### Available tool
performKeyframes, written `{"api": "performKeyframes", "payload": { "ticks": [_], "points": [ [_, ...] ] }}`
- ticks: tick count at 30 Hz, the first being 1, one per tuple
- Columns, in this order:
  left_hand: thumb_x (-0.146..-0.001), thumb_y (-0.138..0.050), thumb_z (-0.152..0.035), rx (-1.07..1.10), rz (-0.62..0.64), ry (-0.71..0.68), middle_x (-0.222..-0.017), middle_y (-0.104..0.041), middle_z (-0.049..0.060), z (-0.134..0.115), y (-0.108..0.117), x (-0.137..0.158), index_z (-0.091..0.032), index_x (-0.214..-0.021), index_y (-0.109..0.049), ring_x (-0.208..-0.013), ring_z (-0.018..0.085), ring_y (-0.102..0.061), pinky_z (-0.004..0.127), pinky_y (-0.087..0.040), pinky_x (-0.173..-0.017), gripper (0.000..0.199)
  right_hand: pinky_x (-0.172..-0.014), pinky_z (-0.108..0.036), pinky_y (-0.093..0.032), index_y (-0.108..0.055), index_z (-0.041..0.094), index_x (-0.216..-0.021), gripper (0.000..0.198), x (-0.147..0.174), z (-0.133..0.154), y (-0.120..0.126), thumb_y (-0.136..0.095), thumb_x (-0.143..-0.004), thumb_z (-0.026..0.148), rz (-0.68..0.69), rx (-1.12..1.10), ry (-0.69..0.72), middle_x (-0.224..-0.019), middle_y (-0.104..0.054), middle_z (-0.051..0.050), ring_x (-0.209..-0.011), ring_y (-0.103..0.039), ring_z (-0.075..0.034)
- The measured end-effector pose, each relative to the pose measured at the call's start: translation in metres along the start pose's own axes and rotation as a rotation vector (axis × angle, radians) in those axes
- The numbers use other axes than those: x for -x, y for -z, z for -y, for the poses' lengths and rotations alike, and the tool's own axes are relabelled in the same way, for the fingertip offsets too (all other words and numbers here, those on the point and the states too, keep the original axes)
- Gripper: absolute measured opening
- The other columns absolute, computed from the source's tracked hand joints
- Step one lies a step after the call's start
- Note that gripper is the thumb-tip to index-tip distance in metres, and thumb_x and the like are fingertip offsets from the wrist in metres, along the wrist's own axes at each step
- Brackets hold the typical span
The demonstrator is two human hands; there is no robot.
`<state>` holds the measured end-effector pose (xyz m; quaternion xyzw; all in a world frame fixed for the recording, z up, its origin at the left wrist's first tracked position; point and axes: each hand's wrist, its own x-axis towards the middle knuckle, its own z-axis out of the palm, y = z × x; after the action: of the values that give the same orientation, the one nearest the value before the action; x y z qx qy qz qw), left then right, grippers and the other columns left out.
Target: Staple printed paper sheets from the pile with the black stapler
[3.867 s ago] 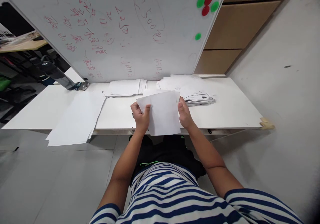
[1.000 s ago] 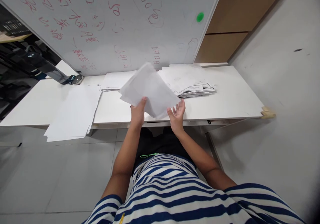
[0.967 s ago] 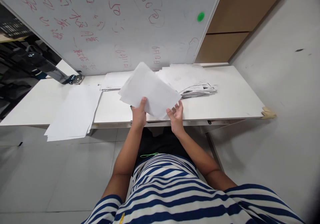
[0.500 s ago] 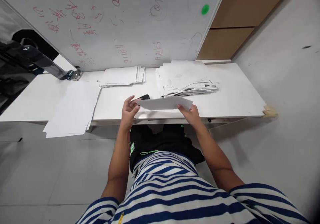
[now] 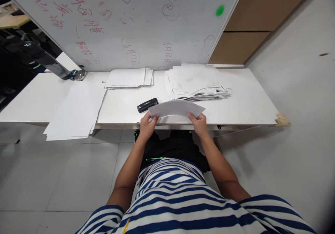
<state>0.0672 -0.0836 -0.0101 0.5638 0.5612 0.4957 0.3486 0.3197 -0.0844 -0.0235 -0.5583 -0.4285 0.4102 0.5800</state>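
A sheaf of white paper point(image 5: 177, 108) is held up at the table's front edge, bowed upward in the middle. My left hand point(image 5: 148, 124) pinches its left end, thumb on the near face. At the right end, my right hand point(image 5: 198, 123) grips it the same way, fingers behind. How many sheets it has I cannot tell. Just beyond my left hand lies a black stapler point(image 5: 147, 105) on the tabletop, close to the paper's left corner.
A messy paper pile point(image 5: 195, 82) lies at the back right, a neater stack point(image 5: 128, 77) at the back centre. Large blank sheets point(image 5: 75, 112) overhang the front edge at left. A whiteboard point(image 5: 146, 28) with red writing rises behind the white table point(image 5: 251, 101).
My left hand has moved right and closed on the paper's left end; before, its fingers were spread beside it. The paper now bows upward, and the stapler shows fully.
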Motion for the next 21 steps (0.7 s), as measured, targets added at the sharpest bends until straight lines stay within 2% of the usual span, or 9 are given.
{"api": "performKeyframes", "payload": {
  "ticks": [2,5,7,9,12,15,18,19,21],
  "points": [
    [-0.089,-0.064,-0.050,0.030,-0.023,0.029,-0.099,-0.075,0.004,0.008,-0.006,0.003,-0.021,-0.102,-0.070,-0.095,0.022,-0.069,0.034,-0.053,-0.087,0.032,-0.095,-0.043,-0.054,-0.074,0.017,-0.103,0.050,-0.002,-0.005,0.002,-0.077,-0.072,0.056,0.002,-0.024,0.044,-0.105,-0.078,-0.009,-0.103,-0.071,-0.027],
    [-0.091,-0.060,-0.050,0.024,-0.035,0.048,-0.094,-0.073,0.003,0.016,-0.013,0.008,-0.021,-0.100,-0.068,-0.090,0.020,-0.068,0.032,-0.053,-0.081,0.031,-0.092,-0.043,-0.055,-0.074,0.017,-0.101,0.049,-0.007,-0.009,0.009,-0.077,-0.072,0.056,0.046,0.028,0.026,-0.103,-0.079,-0.010,-0.100,-0.071,-0.027],
    [-0.093,-0.058,-0.049,-0.023,0.000,0.045,-0.092,-0.073,0.003,0.014,-0.013,0.010,-0.022,-0.100,-0.067,-0.088,0.020,-0.067,0.031,-0.053,-0.079,0.030,-0.089,-0.044,-0.055,-0.074,0.016,-0.098,0.048,-0.009,-0.007,0.016,-0.077,-0.072,0.056,0.058,0.113,0.003,-0.098,-0.079,-0.010,-0.096,-0.071,-0.028],
    [-0.095,-0.056,-0.050,-0.077,0.091,0.024,-0.093,-0.074,0.003,0.007,-0.008,0.008,-0.023,-0.103,-0.068,-0.088,0.020,-0.068,0.031,-0.053,-0.077,0.030,-0.087,-0.044,-0.055,-0.074,0.016,-0.097,0.047,-0.007,-0.002,0.025,-0.074,-0.075,0.057,0.043,0.239,0.013,-0.093,-0.078,-0.010,-0.091,-0.071,-0.028],
    [-0.100,-0.046,-0.050,-0.133,0.188,-0.103,-0.106,-0.075,0.006,-0.009,0.007,-0.006,-0.023,-0.117,-0.066,-0.097,0.021,-0.070,0.034,-0.055,-0.086,0.038,-0.087,-0.043,-0.054,-0.073,0.016,-0.103,0.044,0.000,0.006,0.042,-0.069,-0.081,0.054,-0.012,0.371,0.062,-0.097,-0.078,-0.011,-0.092,-0.070,-0.027],
    [-0.105,-0.034,-0.047,-0.310,0.100,-0.263,-0.127,-0.070,0.011,-0.018,0.025,-0.035,-0.021,-0.131,-0.059,-0.121,0.024,-0.064,0.041,-0.048,-0.107,0.045,-0.091,-0.042,-0.053,-0.071,0.017,-0.111,0.046,0.009,0.008,0.058,-0.069,-0.082,0.053,-0.049,0.298,0.047,-0.110,-0.077,-0.012,-0.101,-0.070,-0.028],
    [-0.094,-0.055,-0.051,-0.667,0.081,-0.299,-0.141,-0.060,0.015,-0.013,0.037,-0.068,-0.020,-0.133,-0.057,-0.139,0.034,-0.047,0.051,-0.036,-0.116,0.050,-0.097,-0.044,-0.052,-0.071,0.018,-0.112,0.048,0.016,0.002,0.067,-0.072,-0.079,0.053,-0.053,0.202,-0.027,-0.117,-0.076,-0.012,-0.107,-0.070,-0.029],
    [-0.090,-0.061,-0.051,-0.743,0.119,-0.263,-0.138,-0.061,0.016,-0.008,0.039,-0.077,-0.019,-0.129,-0.058,-0.135,0.037,-0.049,0.052,-0.039,-0.112,0.050,-0.097,-0.045,-0.052,-0.072,0.018,-0.112,0.049,0.018,-0.001,0.068,-0.073,-0.078,0.053,-0.056,0.186,-0.053,-0.117,-0.076,-0.012,-0.107,-0.070,-0.029],
    [-0.088,-0.064,-0.050,-0.800,0.191,-0.171,-0.119,-0.067,0.017,0.004,0.041,-0.090,-0.019,-0.115,-0.063,-0.115,0.036,-0.060,0.048,-0.048,-0.096,0.041,-0.097,-0.046,-0.052,-0.072,0.018,-0.112,0.049,0.022,-0.004,0.065,-0.075,-0.077,0.053,-0.061,0.159,-0.096,-0.116,-0.076,-0.012,-0.106,-0.070,-0.029]
  ]
}}
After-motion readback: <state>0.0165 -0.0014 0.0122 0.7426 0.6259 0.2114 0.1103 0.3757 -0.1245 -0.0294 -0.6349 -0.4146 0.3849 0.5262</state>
